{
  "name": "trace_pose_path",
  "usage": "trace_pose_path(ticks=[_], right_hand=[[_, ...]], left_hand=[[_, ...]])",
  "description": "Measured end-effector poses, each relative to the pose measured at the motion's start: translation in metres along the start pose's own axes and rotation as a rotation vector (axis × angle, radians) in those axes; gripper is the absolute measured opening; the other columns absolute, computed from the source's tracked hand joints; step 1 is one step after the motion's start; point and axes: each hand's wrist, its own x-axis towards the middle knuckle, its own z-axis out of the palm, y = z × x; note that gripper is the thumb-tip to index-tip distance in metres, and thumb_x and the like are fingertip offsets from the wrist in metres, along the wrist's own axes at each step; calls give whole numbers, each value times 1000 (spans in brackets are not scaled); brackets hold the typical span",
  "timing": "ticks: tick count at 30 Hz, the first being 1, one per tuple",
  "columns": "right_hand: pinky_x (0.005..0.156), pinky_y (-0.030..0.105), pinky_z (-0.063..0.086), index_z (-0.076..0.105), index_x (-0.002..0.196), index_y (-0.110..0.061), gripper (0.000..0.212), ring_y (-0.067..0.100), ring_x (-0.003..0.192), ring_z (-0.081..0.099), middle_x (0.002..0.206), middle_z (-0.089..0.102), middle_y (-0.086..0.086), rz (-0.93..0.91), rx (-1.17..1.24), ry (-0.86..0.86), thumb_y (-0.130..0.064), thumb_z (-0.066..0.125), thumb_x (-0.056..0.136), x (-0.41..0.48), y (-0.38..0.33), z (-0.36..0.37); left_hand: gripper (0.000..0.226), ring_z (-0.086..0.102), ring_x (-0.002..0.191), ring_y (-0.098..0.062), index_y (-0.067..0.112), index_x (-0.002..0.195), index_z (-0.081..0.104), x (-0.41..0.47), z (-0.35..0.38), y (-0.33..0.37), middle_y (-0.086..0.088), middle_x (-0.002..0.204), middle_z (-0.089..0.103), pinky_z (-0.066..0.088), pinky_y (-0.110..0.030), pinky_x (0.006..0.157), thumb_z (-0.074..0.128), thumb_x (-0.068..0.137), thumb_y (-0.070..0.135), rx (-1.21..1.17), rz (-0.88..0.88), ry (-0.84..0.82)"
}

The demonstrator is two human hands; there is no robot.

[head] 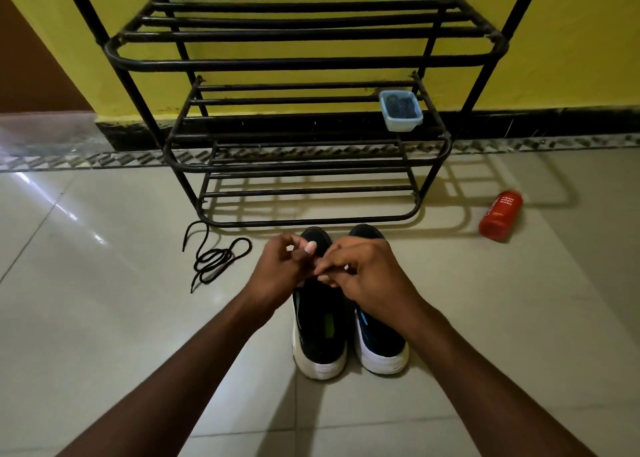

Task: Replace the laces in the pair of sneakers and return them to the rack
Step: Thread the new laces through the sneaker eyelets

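Two dark sneakers with white soles stand side by side on the floor, heels toward me: the left sneaker [320, 332] and the right sneaker [381, 347]. My left hand [282, 269] and my right hand [363, 273] meet over the lace area of the left sneaker, fingers pinched together there. What they pinch is hidden by the fingers. A loose black lace [214, 257] lies coiled on the floor to the left of the shoes. The black metal shoe rack [304, 165] stands just beyond the toes.
A small clear plastic container [401, 110] with dark contents sits on the rack's middle shelf at the right. An orange bottle [500, 216] lies on the tile floor to the right. A yellow wall stands behind the rack.
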Motion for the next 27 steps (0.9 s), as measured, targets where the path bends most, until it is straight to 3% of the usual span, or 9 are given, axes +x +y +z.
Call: trace_pose_path(ticks=[3,5,8,11,15,20,23,25,27], right_hand=[[67,17,54,78,89,-12,20,6,74,64,85,66,0,16,-102,148,5,72,81,6,5,3],[68,19,51,76,85,-17,21,6,75,63,84,66,-3,103,-130,228,3,71,80,8,14,6],[82,30,55,75,88,-22,19,7,87,65,89,68,-8,211,-77,232,-4,72,84,8,24,11],[90,24,51,78,106,-25,28,5,96,63,94,64,-11,257,6,120,-4,66,90,5,30,10],[90,24,52,80,102,-25,27,3,93,65,90,69,-13,274,65,74,-4,70,88,5,36,5],[87,21,53,81,95,-21,16,-1,88,69,85,74,-15,274,89,60,-13,80,81,10,35,4],[80,22,54,81,91,-20,13,2,82,67,83,73,-12,209,-45,117,-17,82,79,12,37,9],[74,29,54,80,88,-19,10,8,75,63,78,68,-8,144,-168,152,-18,81,78,12,41,13],[71,36,53,79,90,-17,13,18,78,60,79,67,-1,80,-292,160,-21,77,78,10,47,19]], left_hand=[[16,64,61,-4,5,97,45,-5,5,-1,0,70,67,49,-16,59,41,108,17,51,42,-84],[18,60,59,0,6,99,44,-7,5,-1,4,68,67,46,-13,57,37,109,19,88,35,-127],[16,60,72,-7,11,95,51,-6,-2,-1,0,79,64,46,-19,65,46,107,20,153,28,-216],[13,65,79,-16,10,86,63,-4,-3,-5,-8,81,66,53,-27,71,63,98,13,174,85,-213],[12,75,81,-24,2,75,72,-2,-4,-14,-9,79,75,62,-43,79,77,86,4,286,171,-59],[16,76,83,-16,4,70,69,-1,-6,-15,-3,81,77,63,-41,80,81,79,-2,320,215,23],[17,76,84,-24,6,88,59,0,-7,-17,-9,88,77,61,-40,75,74,87,-2,184,186,36],[12,76,82,-31,10,107,53,-1,-8,-18,-11,94,77,56,-37,64,61,99,4,113,148,2],[15,75,81,-33,12,112,53,0,-9,-21,-9,98,78,51,-34,56,51,102,0,120,120,-9]])
